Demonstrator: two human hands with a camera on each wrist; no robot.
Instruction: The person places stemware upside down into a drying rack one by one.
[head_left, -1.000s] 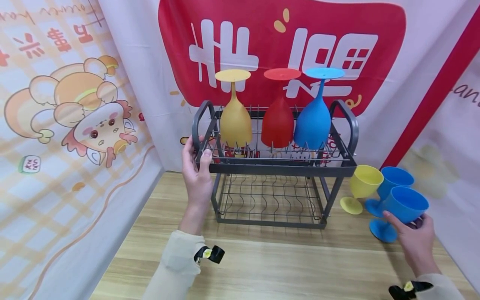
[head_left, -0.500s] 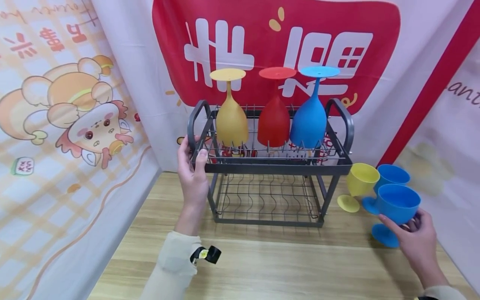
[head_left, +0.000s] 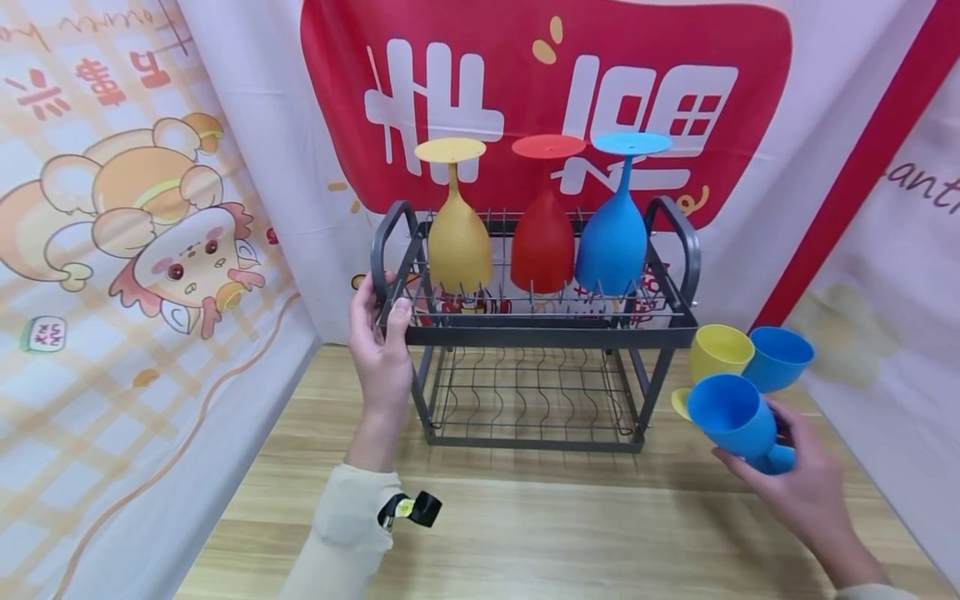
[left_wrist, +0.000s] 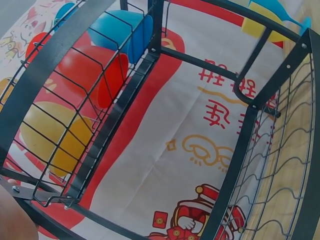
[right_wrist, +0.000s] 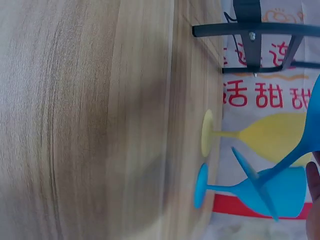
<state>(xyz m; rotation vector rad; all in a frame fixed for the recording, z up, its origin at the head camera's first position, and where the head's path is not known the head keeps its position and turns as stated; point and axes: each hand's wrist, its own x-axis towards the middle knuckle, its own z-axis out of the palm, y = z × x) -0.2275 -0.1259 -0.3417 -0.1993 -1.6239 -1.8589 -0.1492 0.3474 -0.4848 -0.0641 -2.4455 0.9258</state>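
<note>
Bright, even light with soft shadows on the table (head_left: 540,517); the right wrist view is motion-blurred, edges slightly warped.

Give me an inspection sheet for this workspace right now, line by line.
Surface: wooden table, light grain.
Job's things: blue goblet tilted, lifted off the table; dish rack holding upside-down yellow goblet, red goblet and blue rack goblet.
Clutter: yellow table goblet and second blue goblet upright beside the rack.
Grippers: left hand grips the rack's left end; right hand holds the blue goblet.
Cables: nothing seen.
Surroundings: printed banners on three sides.
</note>
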